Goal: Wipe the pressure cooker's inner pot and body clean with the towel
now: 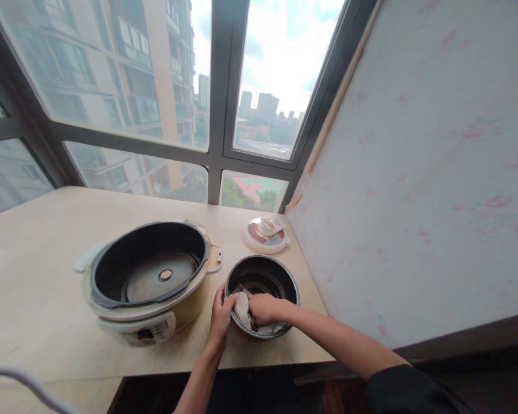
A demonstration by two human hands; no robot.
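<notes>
Black pot [270, 282] stands on the counter [34, 287]; the person's left hand [221, 314] grips its rim, while the right hand [265, 309], fingers curled, holds pale cloth [242, 311] inside.

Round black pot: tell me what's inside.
The round black pot holds a crumpled pale cloth and, reaching in, the right hand. These cover part of its near wall and floor; what lies beneath cannot be seen.

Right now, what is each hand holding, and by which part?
The left hand holds the black pot by its left rim; the right hand is on the pale cloth inside, its grip hidden.
</notes>
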